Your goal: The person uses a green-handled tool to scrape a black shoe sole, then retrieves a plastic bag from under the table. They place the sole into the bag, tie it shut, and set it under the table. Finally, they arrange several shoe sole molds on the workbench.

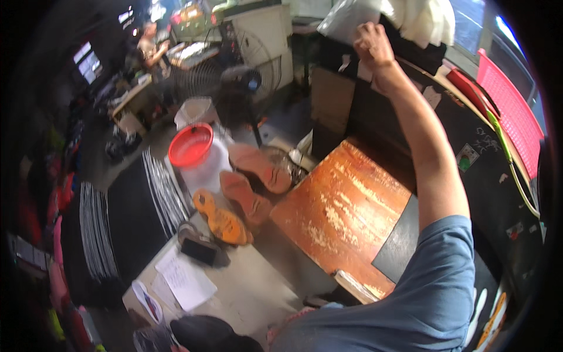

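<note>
My right arm, in a blue-grey sleeve, stretches up toward the far right. At its end my right hand (373,46) has its fingers curled closed at the edge of a clear plastic bag (346,19), over a dark cabinet-like panel (404,88). White, soft-looking wrapped material (423,20) hangs just right of the hand. Below the arm lies a worn orange-brown board (346,199), with a dark sheet (399,240) at its right side. My left hand is not in view.
Left of the board are sole-shaped pieces (226,223), a red basin (191,145), a phone-like dark device (198,250) and a handwritten paper (185,280). Stacked black sheets (132,205) stand further left. A fan (240,76) and a person (152,47) are behind; a pink basket (513,111) stands right.
</note>
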`<state>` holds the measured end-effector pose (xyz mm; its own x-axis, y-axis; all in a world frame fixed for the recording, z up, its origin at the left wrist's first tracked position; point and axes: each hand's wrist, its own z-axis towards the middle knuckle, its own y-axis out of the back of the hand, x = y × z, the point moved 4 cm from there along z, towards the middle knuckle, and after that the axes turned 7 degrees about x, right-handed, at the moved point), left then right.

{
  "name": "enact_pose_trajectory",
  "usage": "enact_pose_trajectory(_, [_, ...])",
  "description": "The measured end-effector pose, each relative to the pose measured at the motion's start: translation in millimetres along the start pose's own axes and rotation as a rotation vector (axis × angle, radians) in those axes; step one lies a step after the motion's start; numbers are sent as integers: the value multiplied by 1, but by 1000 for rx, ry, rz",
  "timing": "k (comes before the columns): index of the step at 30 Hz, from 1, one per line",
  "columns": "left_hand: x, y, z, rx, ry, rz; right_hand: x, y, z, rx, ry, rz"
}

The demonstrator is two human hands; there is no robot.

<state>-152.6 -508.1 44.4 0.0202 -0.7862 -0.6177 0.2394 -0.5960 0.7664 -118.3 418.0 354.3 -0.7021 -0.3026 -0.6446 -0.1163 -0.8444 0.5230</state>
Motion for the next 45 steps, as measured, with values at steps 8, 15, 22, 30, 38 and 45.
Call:
enact_pose_trajectory(8, [-10,1,-2,-5,82,-111,-27,-68,-4,166,-57,-2])
enact_pose_trajectory(15, [-17,4,-6,-33,138,-69,-54,-144,13,38,-181,489])
enact_pose_trajectory(22, [-11,7,-3,-64,70,-84,-47,-119,10,-296,-260,249])
enact_pose_trajectory(30, [-55,-6,-5,-33,-141,-150,11,-9,-6,-424,-123,645])
enact_pose_trajectory(38, [-102,-28,-34,142,-234,-278,3,0,-18,-209,-169,796])
enact_pose_trajectory(45, [-117,-55,-84,398,-235,-520,120,87,-105,69,243,1116])
